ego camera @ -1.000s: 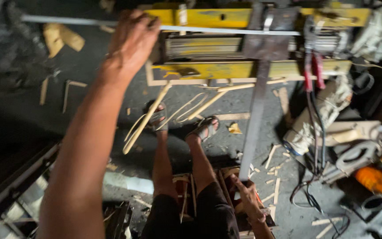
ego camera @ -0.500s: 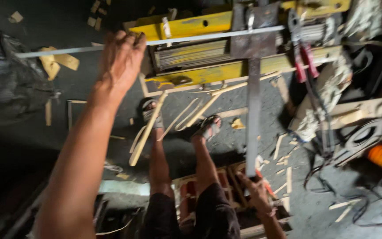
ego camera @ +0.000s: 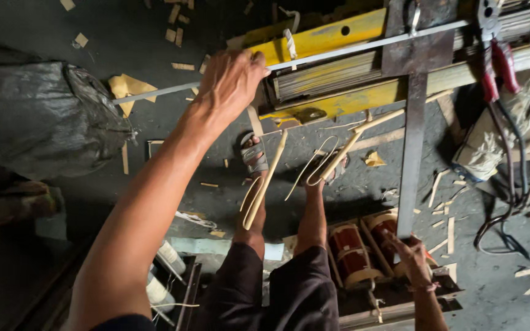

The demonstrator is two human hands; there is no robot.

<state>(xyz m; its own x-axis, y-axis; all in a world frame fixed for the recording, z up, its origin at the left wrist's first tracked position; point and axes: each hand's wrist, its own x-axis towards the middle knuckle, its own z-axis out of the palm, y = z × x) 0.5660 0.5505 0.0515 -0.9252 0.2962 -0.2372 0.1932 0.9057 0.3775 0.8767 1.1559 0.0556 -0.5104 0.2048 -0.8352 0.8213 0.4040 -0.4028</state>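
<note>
While my left hand clamps the thin steel rod and my right hand grips the dark flat bar, the rod could bend or pinch fingers.

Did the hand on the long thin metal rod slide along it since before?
Cannot tell. The left hand grips the thin grey metal rod just left of the yellow frame, as earlier; the camera itself moved.

Both arms bare from shoulder to wrist, no sleeves visible. Left hand at 11 o'clock, no rings or glove. Right hand at 5 o'clock, thin cord band at wrist. Dark shorts at 6 o'clock. Grey strapped sandals on both feet, centre frame.
</note>
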